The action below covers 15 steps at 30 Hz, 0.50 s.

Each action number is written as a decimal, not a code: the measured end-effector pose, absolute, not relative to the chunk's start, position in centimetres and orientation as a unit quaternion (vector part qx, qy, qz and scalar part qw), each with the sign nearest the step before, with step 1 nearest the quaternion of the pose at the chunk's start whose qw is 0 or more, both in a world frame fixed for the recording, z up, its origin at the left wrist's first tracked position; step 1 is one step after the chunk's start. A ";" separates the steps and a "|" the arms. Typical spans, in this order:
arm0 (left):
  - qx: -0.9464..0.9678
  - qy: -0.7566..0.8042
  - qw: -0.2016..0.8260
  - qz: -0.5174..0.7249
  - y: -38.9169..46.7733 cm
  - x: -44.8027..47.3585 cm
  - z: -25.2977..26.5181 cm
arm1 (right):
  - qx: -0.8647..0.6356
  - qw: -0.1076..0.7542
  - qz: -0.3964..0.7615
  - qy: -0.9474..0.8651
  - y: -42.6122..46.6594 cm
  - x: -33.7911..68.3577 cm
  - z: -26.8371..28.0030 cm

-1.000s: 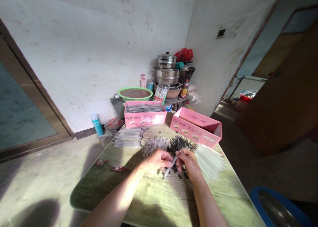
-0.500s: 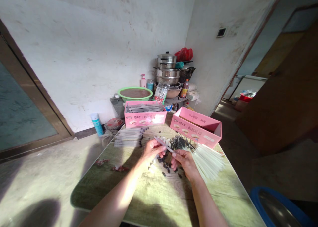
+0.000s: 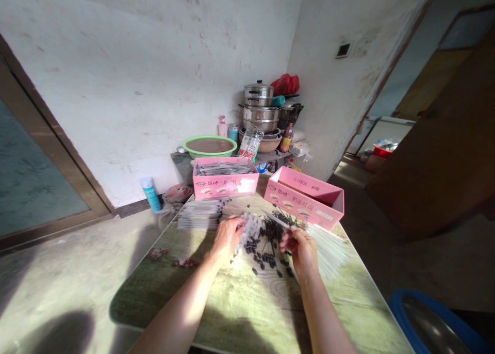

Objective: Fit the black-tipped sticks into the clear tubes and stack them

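My right hand [image 3: 303, 248] pinches a slim whitish pen barrel [image 3: 275, 219], which points up and left over a pile of thin black sticks [image 3: 277, 229]. My left hand [image 3: 230, 234] is at the left edge of a heap of small translucent white pieces [image 3: 253, 224], its fingertips drawn together; what lies between them is hidden. Small black caps [image 3: 270, 261] are scattered between my hands. To the right, long whitish tubes [image 3: 327, 251] lie fanned out. Beyond my left hand, finished-looking pens or similar sticks with dark ends [image 3: 201, 213] lie in a stack.
A pink box [image 3: 226, 183] full of similar sticks stands at the table's back. Another pink box [image 3: 305, 196] sits to its right. Behind them are a green-rimmed basin [image 3: 210, 153] and stacked steel pots [image 3: 260, 117]. A blue-rimmed tub [image 3: 429, 318] is at lower right.
My hands have moved apart. The left let go of the barrel and went to the white pieces; the right carried the barrel slightly right.
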<state>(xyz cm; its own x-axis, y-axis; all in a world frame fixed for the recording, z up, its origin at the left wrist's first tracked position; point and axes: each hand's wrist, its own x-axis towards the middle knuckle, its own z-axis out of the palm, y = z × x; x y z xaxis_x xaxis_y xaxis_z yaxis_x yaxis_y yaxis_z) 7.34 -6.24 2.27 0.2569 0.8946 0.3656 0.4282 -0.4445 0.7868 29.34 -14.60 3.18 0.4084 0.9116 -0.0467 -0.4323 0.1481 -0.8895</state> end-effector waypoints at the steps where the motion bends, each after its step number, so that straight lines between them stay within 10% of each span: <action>1: 0.754 0.448 0.261 0.404 -6.2 7.3 2.3 | -0.449 0.713 0.470 -0.262 -14.6 29.4 3.2; 9: 0.829 0.488 0.165 0.218 -6.5 6.8 2.6 | -0.456 0.720 0.460 -0.249 -14.6 29.3 3.3; 15: 0.804 0.462 0.208 0.312 -6.6 6.9 2.8 | -0.451 0.725 0.460 -0.242 -14.7 29.3 3.4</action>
